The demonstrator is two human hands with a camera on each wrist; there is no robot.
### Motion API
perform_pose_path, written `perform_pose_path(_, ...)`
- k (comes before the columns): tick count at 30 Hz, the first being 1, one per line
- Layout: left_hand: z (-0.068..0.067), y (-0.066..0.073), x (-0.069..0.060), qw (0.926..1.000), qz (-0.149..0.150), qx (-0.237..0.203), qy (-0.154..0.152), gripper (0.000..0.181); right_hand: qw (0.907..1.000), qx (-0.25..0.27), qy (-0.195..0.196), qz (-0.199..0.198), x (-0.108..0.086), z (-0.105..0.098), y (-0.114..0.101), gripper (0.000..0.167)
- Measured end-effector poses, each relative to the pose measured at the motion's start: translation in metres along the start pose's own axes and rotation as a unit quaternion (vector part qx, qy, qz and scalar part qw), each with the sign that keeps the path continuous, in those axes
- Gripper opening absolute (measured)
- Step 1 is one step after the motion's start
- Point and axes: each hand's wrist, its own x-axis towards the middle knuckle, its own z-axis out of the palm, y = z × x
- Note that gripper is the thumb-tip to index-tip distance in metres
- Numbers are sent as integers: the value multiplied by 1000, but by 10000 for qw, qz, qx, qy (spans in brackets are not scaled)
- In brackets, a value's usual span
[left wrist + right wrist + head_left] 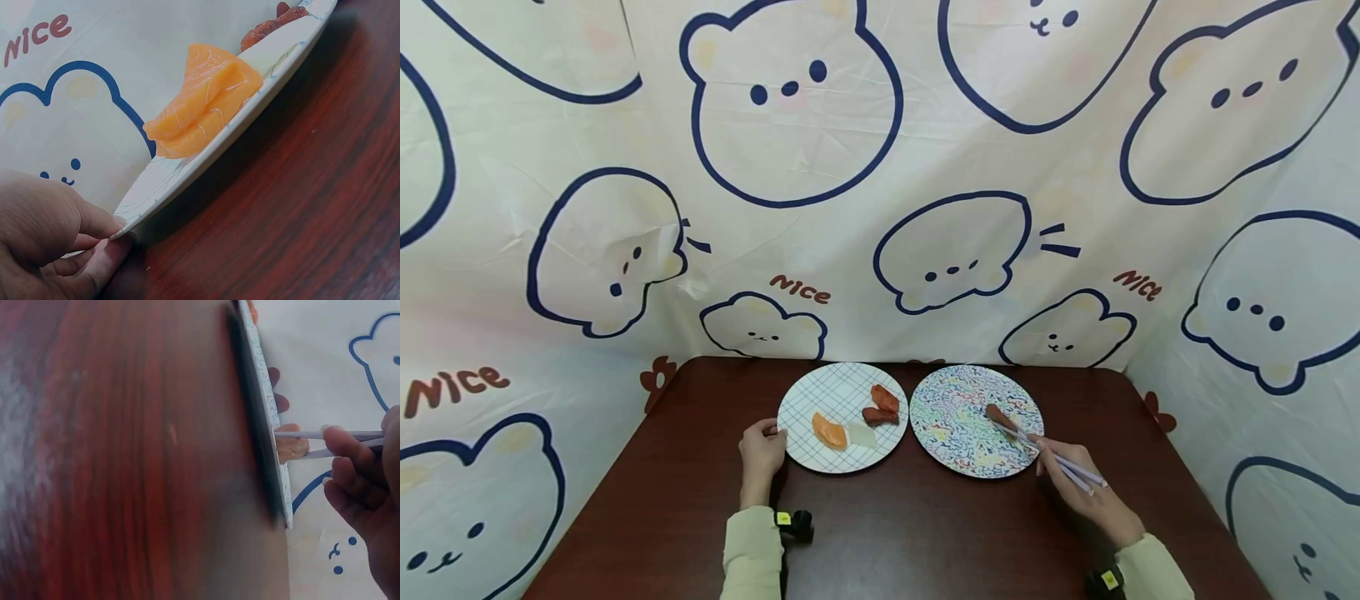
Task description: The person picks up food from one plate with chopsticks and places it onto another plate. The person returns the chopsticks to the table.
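Observation:
In the head view my left hand [762,454] pinches the left rim of a white plate with a blue grid [816,387], thumb on top and fingers beneath. An orange salmon-like slice [206,103] lies folded on it, beside a pale translucent piece [862,435] and two reddish-brown food pieces [880,417]. My right hand [1086,483] holds a pair of light-coloured chopsticks [1078,469]. Their tips sit at a brown, elongated food piece [997,415] on the colourful speckled plate [951,417]. From the right wrist view, the chopsticks lie across that piece [292,449]; whether they grip it I cannot tell.
Both plates stand side by side, almost touching, near the back edge of a dark brown wooden table [880,533]. Behind and at both sides hangs a pale cloth [850,233] with cartoon bear outlines, close to the table's far edge.

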Motion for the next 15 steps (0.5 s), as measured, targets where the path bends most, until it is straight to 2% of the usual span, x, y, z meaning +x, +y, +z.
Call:
perform_pose_path(4, 0, -2, 0, 10000, 24, -9, -18, 38, 9987, -385, -90, -325, -2, 1, -7, 29)
perform_pose_path(11, 0, -3, 1, 10000, 46, -42, 20, 37, 9890, -1109, 107, -970, -3, 2, -13, 25)
perform_pose_path(15, 0, -3, 2, 10000, 31, -49, 26, 37, 9833, -1553, 74, -948, -4, 1, -15, 26)
